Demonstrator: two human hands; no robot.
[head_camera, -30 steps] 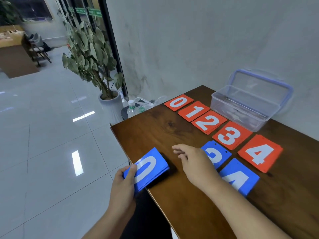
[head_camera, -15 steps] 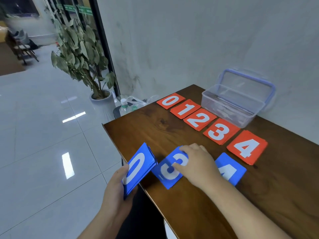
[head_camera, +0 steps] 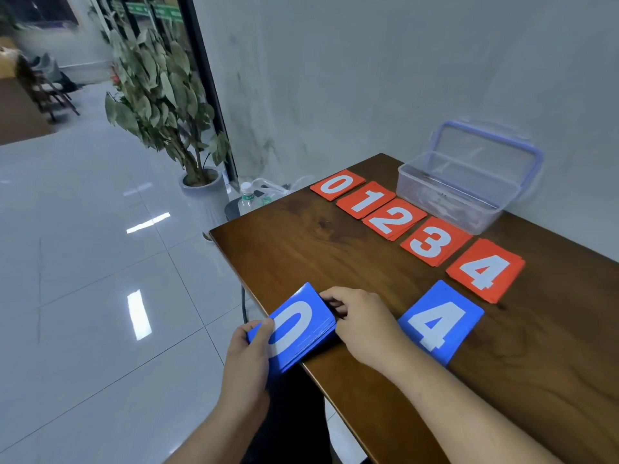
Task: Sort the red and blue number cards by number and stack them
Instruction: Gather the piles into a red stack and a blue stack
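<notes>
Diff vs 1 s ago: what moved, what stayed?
The right hand slid the blue 3 left across the table to the blue stack held by the left hand. The 3 is now out of sight, and the right hand's fingers curl at the stack's right edge. Unchanged: the left hand's grip, 0 on top, blue 4, red piles, box.

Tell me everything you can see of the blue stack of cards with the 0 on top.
The blue stack is several thin, glossy cards with their edges nearly flush. The top card shows a large white 0. The stack lies slightly tilted across the near left edge of the table. The left hand grips its near corner, thumb on top. The right hand holds its right edge with curled fingers.
</notes>
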